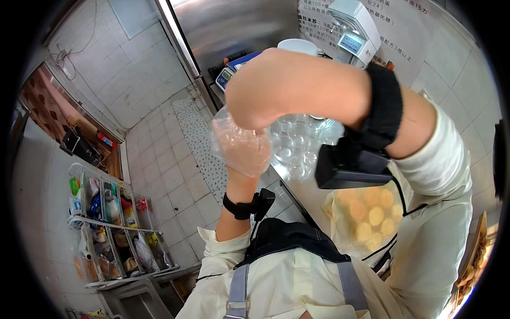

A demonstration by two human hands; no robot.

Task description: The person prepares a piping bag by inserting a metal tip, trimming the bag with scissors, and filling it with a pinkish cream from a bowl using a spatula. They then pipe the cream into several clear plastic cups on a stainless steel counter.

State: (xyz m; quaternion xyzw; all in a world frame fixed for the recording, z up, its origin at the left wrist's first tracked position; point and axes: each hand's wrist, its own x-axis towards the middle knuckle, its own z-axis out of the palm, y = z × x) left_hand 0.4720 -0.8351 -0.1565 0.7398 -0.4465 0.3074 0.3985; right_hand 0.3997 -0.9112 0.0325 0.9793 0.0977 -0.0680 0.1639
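Note:
My left hand (243,147) is wrapped in a thin clear plastic glove or bag, left of the steel counter (295,187). My right hand (255,91), bare at its back and wrist, reaches across from the right and touches or overlaps the left; its fingers are hidden, so what it holds cannot be told. Clear plastic cups (299,139) stand grouped on the counter beyond my right forearm. Nearer me lies a clear bag of round yellow cakes (375,215). Black straps with small devices sit on both wrists.
A white stand mixer (352,32), a white round tub (297,46) and a digital scale (225,78) stand at the counter's back. A steel cabinet (239,24) rises behind. At left, a white rack (115,227) holds packets; a steel sink (139,301) is below.

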